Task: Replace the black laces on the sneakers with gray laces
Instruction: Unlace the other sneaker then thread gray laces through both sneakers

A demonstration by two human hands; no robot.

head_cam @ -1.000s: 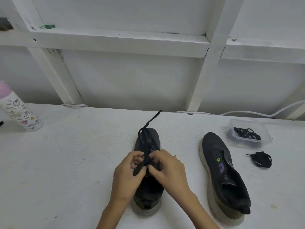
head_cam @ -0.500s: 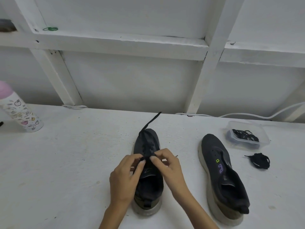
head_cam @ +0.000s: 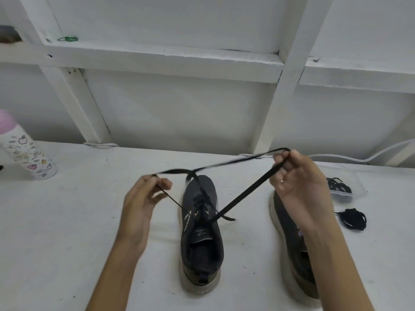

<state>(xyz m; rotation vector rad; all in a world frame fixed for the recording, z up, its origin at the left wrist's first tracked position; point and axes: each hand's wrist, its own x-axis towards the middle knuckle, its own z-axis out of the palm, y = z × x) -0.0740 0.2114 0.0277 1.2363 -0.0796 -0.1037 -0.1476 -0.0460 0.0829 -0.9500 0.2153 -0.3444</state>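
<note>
Both hands have sprung apart off the middle sneaker [head_cam: 202, 234]: the left hand [head_cam: 143, 205] pinches one end of the dark lace [head_cam: 244, 194], the right hand [head_cam: 298, 189] clenches the other, both strands rising taut from the eyelets below, so the knot seems undone.

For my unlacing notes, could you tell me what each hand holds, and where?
Both hold the black lace: left hand pinches one strand, right hand grips a raised loop.
</note>
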